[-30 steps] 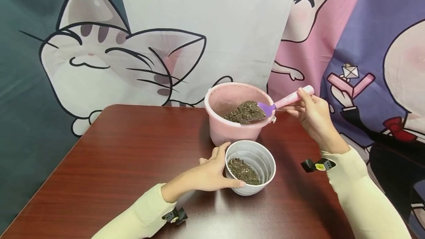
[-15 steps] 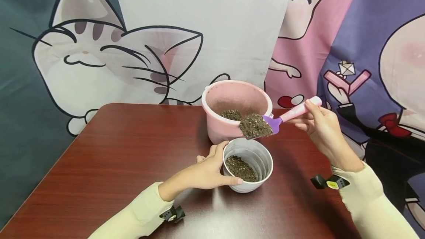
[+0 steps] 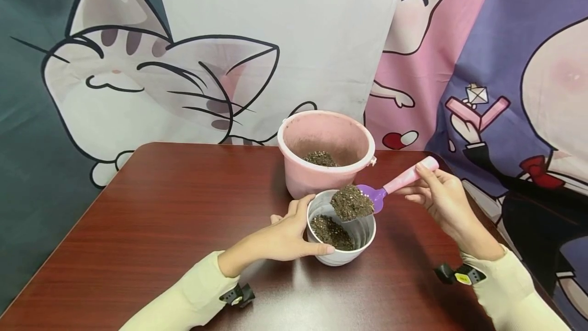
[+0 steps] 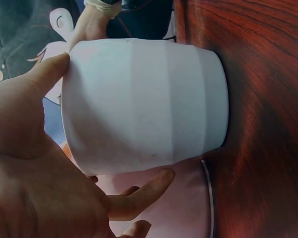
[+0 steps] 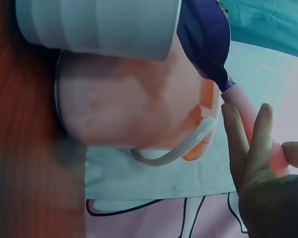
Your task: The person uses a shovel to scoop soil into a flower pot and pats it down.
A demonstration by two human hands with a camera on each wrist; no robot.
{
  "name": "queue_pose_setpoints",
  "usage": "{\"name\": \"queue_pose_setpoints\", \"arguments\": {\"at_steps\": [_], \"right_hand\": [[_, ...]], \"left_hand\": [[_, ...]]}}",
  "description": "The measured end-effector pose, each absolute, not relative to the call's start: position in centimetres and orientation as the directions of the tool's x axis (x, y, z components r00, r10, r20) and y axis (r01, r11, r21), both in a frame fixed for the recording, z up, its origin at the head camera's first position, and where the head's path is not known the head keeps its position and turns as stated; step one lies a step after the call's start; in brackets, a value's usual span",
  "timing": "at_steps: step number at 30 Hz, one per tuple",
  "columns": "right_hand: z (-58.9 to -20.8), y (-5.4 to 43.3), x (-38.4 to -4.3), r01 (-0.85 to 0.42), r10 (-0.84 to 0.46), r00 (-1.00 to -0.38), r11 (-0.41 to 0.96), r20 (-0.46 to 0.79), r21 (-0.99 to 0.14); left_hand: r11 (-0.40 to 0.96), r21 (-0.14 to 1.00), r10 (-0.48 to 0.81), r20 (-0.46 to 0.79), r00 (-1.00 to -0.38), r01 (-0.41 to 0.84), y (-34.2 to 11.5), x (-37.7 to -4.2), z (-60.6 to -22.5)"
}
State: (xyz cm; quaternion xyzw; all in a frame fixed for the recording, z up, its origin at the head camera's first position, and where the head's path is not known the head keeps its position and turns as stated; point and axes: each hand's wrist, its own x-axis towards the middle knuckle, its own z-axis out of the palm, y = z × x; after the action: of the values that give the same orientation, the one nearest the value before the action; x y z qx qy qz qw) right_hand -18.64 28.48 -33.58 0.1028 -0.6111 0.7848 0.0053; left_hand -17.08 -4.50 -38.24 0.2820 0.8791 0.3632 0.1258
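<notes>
In the head view my left hand (image 3: 289, 239) steadies a white ridged plant pot (image 3: 337, 258), thumb over the near rim and fingers round its far left side. Dark soil (image 3: 328, 231) covers the bottom of the pot, which stands upright on the table. My right hand (image 3: 446, 202) grips the pink handle of a small purple trowel (image 3: 377, 198), its blade heaped with soil (image 3: 351, 203) and held over the pot's opening. From the right wrist view, the underside of the trowel's blade (image 5: 206, 39) shows beside the pot's rim.
Right behind the pot stands a pink bucket (image 3: 300, 172) with some soil in it; its pale handle (image 5: 176, 151) hangs down the side. The dark red wooden table (image 3: 193, 193) extends to the left. A printed cartoon cloth (image 3: 321, 40) hangs behind the table.
My right hand has brought the loaded trowel out of the bucket, toward me and down over the pot. The left hand stays on the pot, and the view has shifted slightly.
</notes>
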Motion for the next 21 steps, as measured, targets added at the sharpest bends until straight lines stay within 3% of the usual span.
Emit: {"name": "queue_pose_setpoints", "arguments": {"at_steps": [21], "right_hand": [[-32.7,28.3,-18.8,-0.18,-0.101,-0.972,-0.25,0.211,-0.951]], "left_hand": [[0.577,0.714,0.59,-0.028,-0.807,0.397,-4.6,-17.1,-38.2]]}}
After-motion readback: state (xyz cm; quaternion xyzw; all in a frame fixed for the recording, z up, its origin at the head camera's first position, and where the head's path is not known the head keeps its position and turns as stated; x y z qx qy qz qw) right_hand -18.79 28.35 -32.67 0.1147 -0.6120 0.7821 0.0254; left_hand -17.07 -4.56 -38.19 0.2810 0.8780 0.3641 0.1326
